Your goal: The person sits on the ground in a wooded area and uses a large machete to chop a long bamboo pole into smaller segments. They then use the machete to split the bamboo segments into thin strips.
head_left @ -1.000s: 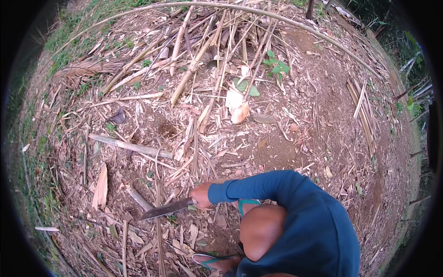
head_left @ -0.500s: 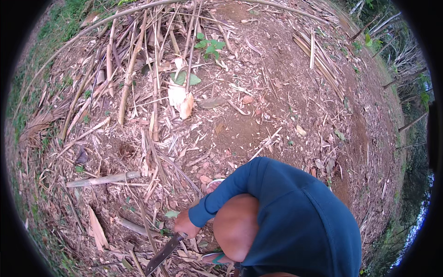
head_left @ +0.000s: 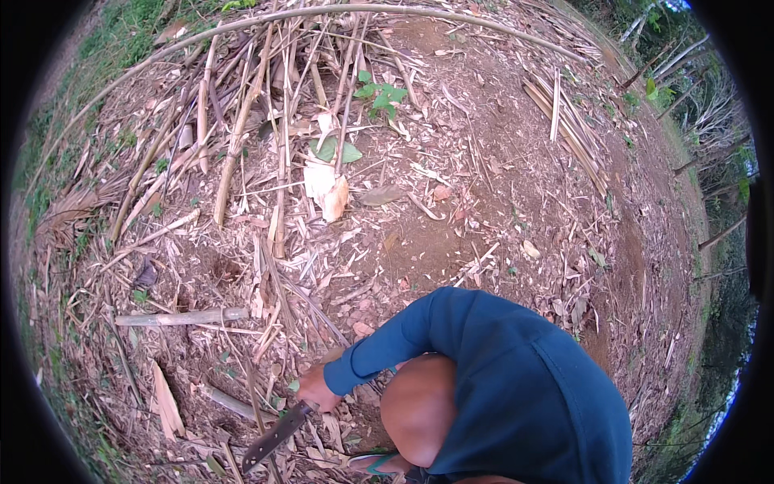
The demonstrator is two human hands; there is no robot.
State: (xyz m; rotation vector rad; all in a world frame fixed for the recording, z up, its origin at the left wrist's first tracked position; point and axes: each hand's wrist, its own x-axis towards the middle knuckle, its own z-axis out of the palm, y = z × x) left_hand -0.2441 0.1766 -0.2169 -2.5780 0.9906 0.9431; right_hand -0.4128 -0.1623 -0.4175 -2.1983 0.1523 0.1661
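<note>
My right hand [head_left: 319, 392] is closed round a machete at the lower middle. The machete's dark, spotted blade [head_left: 276, 440] slants down to the left, low over the wood chips. A tan piece that looks like the handle's end shows past the hand's upper side. Blue fabric covers my right arm [head_left: 403, 331], which bends across in front of a bare knee [head_left: 419, 407]. Close to the blade lies a short cut stick [head_left: 234, 402], half among the litter. My left hand is out of sight.
A cut pole [head_left: 181, 317] and a pale split slab [head_left: 167, 399] lie to the left. Long stalks [head_left: 242, 137] are heaped at the far left, near a pale chopped chunk [head_left: 326, 194]. Thin strips [head_left: 568, 133] lie far right. A sandalled foot [head_left: 383, 463] rests below the knee.
The ground has shifted slightly down and right in view. My right hand has moved a little up and left with the machete, and a sandalled foot beyond the sleeve is now mostly hidden.
</note>
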